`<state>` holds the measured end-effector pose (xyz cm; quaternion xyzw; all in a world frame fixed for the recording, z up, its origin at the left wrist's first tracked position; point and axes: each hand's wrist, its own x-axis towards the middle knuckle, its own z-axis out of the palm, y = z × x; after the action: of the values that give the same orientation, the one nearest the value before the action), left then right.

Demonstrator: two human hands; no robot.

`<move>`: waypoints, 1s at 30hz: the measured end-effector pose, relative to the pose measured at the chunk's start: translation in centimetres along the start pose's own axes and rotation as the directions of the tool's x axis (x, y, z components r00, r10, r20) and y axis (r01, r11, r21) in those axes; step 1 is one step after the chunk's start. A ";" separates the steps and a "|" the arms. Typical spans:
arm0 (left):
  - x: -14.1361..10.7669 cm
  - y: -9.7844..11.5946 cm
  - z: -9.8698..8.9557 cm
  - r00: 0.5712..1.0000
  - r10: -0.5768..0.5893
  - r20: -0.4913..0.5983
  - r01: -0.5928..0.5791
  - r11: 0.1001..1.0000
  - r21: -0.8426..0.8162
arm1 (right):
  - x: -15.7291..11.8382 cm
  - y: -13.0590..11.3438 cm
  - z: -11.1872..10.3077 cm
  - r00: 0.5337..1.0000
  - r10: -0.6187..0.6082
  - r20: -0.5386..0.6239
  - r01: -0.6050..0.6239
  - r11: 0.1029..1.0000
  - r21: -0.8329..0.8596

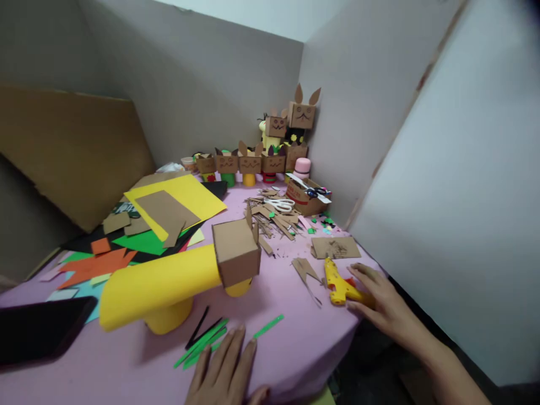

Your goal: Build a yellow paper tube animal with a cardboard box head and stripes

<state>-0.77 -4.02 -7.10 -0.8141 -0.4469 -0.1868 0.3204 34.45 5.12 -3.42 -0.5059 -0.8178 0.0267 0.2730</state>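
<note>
My left hand [225, 365] lies flat, fingers stretched out, over thin green paper strips [202, 343] near the table's front edge. At the right edge, my right hand [377, 295] curls around the handle end of a yellow glue gun [337, 284], its thumb and fingers on either side. The gun rests on the table beside a notched cardboard piece [306, 269]. In front of me stands a yellow paper figure: a long rolled yellow tube [160, 284] on short round legs, with a cardboard box head [236, 250] at its right end. Black strips [198, 329] lie below it.
Cardboard-headed animal figures [250, 163] line the back. White scissors [280, 205] lie on cardboard scraps [270, 219], near a small cardboard box [306, 199] holding tools. Coloured paper sheets [202, 199] cover the left, and a dark flat object [42, 329] sits at front left. Walls [442, 169] enclose the table.
</note>
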 end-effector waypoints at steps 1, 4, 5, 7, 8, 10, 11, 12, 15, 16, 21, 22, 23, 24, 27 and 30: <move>0.2 0.1 -0.2 1.000 -0.003 -0.003 0.003 1.000 -0.002 | -0.1 -1.0 -0.2 0.999 -0.010 -0.046 0.010 1.000 -0.001; 0.5 0.4 -0.6 1.000 -0.012 -0.001 0.012 1.000 -0.010 | 0.3 -5.2 0.4 0.988 -0.133 -0.083 0.144 0.979 0.147; 0.5 0.4 -0.7 1.000 -0.014 0.003 0.014 1.000 -0.012 | 0.6 -6.6 1.0 0.980 -0.196 -0.039 0.200 0.963 0.181; 0.5 0.5 -0.8 1.000 -0.020 0.003 0.020 1.000 -0.016 | 1.5 -9.0 2.5 0.955 -0.295 -0.003 0.291 0.939 0.185; 0.4 0.6 -0.8 1.000 -0.024 0.003 0.024 1.000 -0.018 | 2.0 -9.8 3.3 0.948 -0.317 0.014 0.310 0.935 0.171; 0.3 0.6 -0.8 0.999 -0.035 0.010 0.035 0.999 -0.022 | 3.0 -10.6 4.7 0.943 -0.326 0.067 0.314 0.939 0.144; 0.2 0.5 -0.8 0.999 -0.040 0.011 0.041 0.999 -0.025 | 3.4 -10.7 5.2 0.937 -0.339 0.088 0.328 0.937 0.120; 0.2 0.5 -0.7 0.999 -0.047 0.009 0.047 0.998 -0.028 | 3.8 -10.7 5.6 0.928 -0.357 0.104 0.348 0.933 0.096; 0.1 0.5 -0.7 0.998 -0.059 -0.011 0.058 0.997 -0.044 | 4.4 -10.2 6.3 0.893 -0.436 0.115 0.435 0.900 0.036; 0.1 0.5 -0.7 0.998 -0.061 -0.016 0.060 0.997 -0.050 | 4.5 -10.1 6.4 0.881 -0.459 0.114 0.460 0.888 0.024; 0.2 0.5 -0.8 0.997 -0.077 -0.013 0.076 0.995 -0.067 | 4.5 -9.8 6.9 0.809 -0.578 0.107 0.584 0.810 -0.044; 0.2 0.5 -0.8 0.997 -0.074 -0.013 0.073 0.995 -0.069 | 4.4 -9.8 7.0 0.794 -0.598 0.106 0.606 0.794 -0.058; 0.3 0.5 -0.8 0.998 -0.070 -0.012 0.069 0.995 -0.071 | 4.4 -9.8 7.0 0.781 -0.616 0.104 0.623 0.779 -0.071; 0.3 0.5 -0.9 0.998 -0.066 -0.008 0.066 0.995 -0.071 | 4.3 -9.9 7.1 0.771 -0.629 0.100 0.636 0.767 -0.085; 0.3 0.6 -0.9 0.998 -0.068 -0.007 0.067 0.996 -0.065 | 4.2 -10.0 7.2 0.755 -0.652 0.073 0.655 0.746 -0.121; 0.2 0.7 -0.9 0.996 -0.089 -0.028 0.086 0.993 -0.086 | 4.1 -10.1 7.0 0.748 -0.662 0.036 0.660 0.738 -0.144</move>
<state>-0.09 -4.84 -6.58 -0.8034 -0.4688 -0.2324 0.2843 21.55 5.23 -4.39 -0.2018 -0.9413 -0.1366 0.2336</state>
